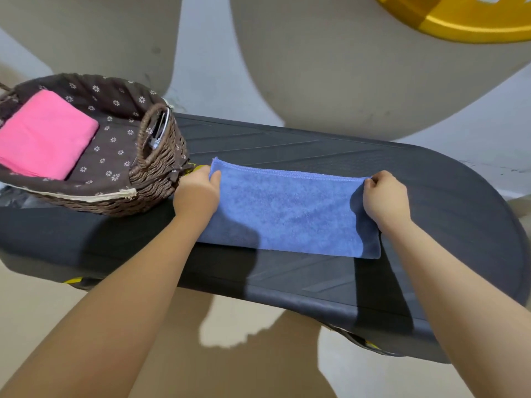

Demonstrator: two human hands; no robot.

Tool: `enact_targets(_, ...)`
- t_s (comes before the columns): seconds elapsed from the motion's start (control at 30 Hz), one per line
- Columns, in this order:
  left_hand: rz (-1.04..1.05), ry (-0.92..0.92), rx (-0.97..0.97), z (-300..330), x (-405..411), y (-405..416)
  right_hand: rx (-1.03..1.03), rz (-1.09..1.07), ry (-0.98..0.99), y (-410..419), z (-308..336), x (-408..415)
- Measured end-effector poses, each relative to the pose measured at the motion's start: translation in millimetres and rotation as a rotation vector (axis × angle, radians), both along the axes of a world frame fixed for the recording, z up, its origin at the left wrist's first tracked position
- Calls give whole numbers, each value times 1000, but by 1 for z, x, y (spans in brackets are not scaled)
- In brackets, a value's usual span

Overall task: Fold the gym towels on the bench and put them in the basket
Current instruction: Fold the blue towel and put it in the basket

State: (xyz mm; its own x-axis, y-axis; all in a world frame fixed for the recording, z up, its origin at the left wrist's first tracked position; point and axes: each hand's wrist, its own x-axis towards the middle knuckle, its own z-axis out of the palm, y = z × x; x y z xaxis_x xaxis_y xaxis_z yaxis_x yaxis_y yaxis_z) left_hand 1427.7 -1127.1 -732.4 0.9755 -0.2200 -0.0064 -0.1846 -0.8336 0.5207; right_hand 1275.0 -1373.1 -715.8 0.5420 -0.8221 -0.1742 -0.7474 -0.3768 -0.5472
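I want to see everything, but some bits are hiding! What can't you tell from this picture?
- Head view: the fingertips of the left hand and right hand curl into the blue towel, so each grip is partly hidden.
- How many layers the blue towel has: only its top face shows.
- The basket is cut off by the left edge.
- Anything under the pink towel is covered.
- The yellow thing is cut off by the top edge.

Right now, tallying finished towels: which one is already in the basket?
The pink towel, folded inside the basket. The blue towel lies on the bench, both hands pinching it.
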Motion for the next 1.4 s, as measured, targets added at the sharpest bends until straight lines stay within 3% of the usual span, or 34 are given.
enact_targets(0.3,12,-244,184,2,-8,0,-158,-22,184,6,2,3)
enact_targets(0.37,-100,-459,206,-2,-9,1,-348,24,227,13,5,4)
enact_targets(0.43,-350,-633,126,-4,-17,-10,-514,223,44,35,4,10)
enact_targets(0.5,-595,-450,132,-1,-33,-25,-463,533,-103,70,0,18)
enact_targets(0.57,-667,-136,278,-7,-43,-29,-256,733,6,102,-7,22)
enact_targets(0.63,-647,-73,376,-18,-43,-20,-243,777,152,111,-19,19)
enact_targets(0.7,-615,-119,333,-22,-41,-12,-330,763,218,100,-25,11)
enact_targets(0.9,-612,-77,377,-15,-42,-9,-335,481,327,42,-23,-26)
enact_targets(1.1,-575,-15,428,-8,-48,-15,-285,208,187,39,-9,-53)
enact_targets(1.27,-576,8,444,1,-59,-18,175,-8,24,28,7,-50)
enact_targets(1.4,-578,9,432,1,-68,-19,53,0,129,8,20,-57)
